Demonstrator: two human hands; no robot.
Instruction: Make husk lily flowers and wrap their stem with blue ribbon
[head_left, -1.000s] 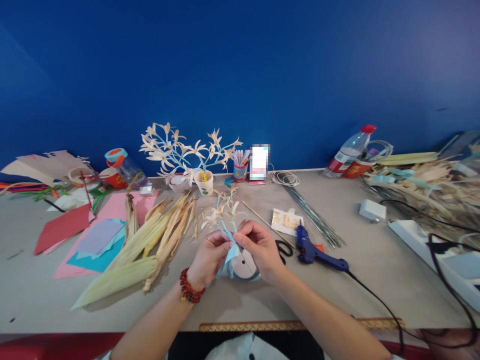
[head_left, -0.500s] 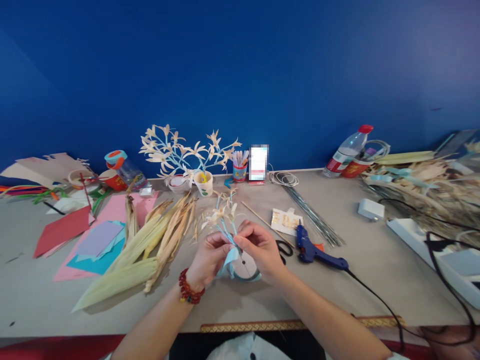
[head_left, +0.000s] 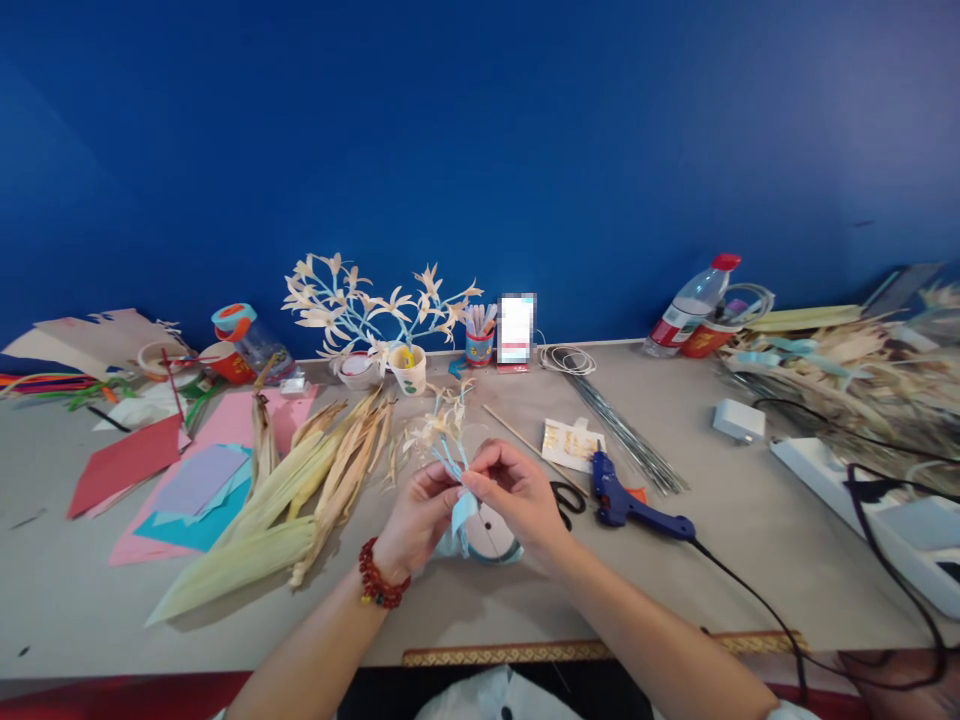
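Both hands meet over the middle of the table on a small spray of pale husk flowers [head_left: 442, 425] with light-blue wrapped stems [head_left: 448, 458]. My left hand [head_left: 421, 512], with a red bead bracelet on its wrist, pinches the stems low down. The thumb and fingertips of my right hand [head_left: 516, 492] close on the same stems from the other side. A strip of light-blue tape [head_left: 462, 512] hangs from between the hands. Just below lies a tape roll [head_left: 493, 537] with a white face, partly covered by my fingers.
Corn husks [head_left: 277, 500] and coloured paper [head_left: 196, 480] lie left. Finished flowers stand in a paper cup [head_left: 409, 372] behind. To the right are black scissors [head_left: 570, 502], a blue glue gun [head_left: 637, 508] with its cord, wires [head_left: 630, 430] and a power strip [head_left: 832, 500].
The flower spray and its stems have tipped slightly left between my fingers. Both hands keep nearly the same place and hold.
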